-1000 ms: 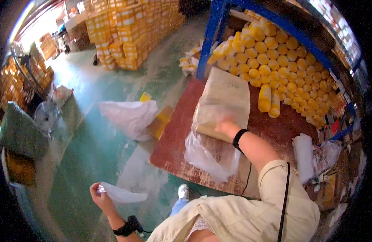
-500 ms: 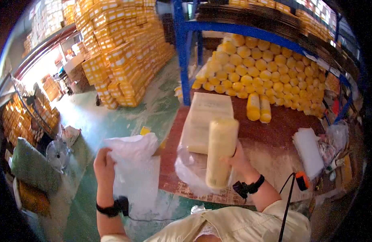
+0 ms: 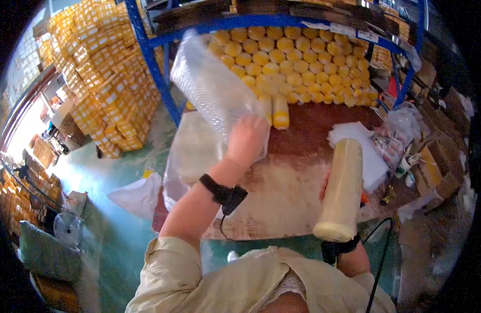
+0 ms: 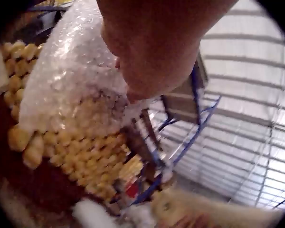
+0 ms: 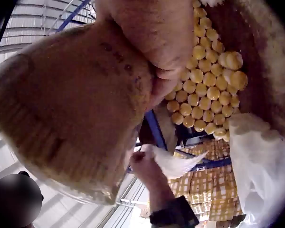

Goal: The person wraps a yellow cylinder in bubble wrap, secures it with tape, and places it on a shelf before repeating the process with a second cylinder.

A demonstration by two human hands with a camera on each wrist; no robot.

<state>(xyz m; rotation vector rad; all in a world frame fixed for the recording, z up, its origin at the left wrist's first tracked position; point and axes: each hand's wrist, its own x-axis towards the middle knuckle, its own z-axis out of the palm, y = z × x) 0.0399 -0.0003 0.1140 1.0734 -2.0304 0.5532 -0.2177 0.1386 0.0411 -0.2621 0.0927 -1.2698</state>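
Observation:
A sheet or sleeve of clear bubble wrap (image 3: 209,78) hangs from my left hand (image 3: 247,140), whose fingers grip its lower edge above the table. In the left wrist view the bubble wrap (image 4: 66,80) spreads out beside the hand. At the right, my right hand (image 5: 152,33) grips a cream-coloured cylindrical pack (image 3: 342,190) in clear plastic, tilted above the table's front edge. In the head view the pack hides most of that hand. Dark printed marks show on the pack (image 5: 76,99) in the right wrist view. Behind the bubble wrap lies a large pale bundle (image 3: 196,135), partly covered.
The reddish-brown table (image 3: 298,151) has two yellow-ended rolls (image 3: 280,112) and a white stack of sheets (image 3: 363,133). A tall pile of yellow-ended rolls (image 3: 303,62) fills the blue rack (image 3: 240,23). Taped cartons (image 3: 94,78) and a fan (image 3: 68,228) stand left.
My left hand has swung from the left over the table, raising the bubble wrap. The right hand picked the cream pack up off the pale bundle and carried it rightward. The view has turned right.

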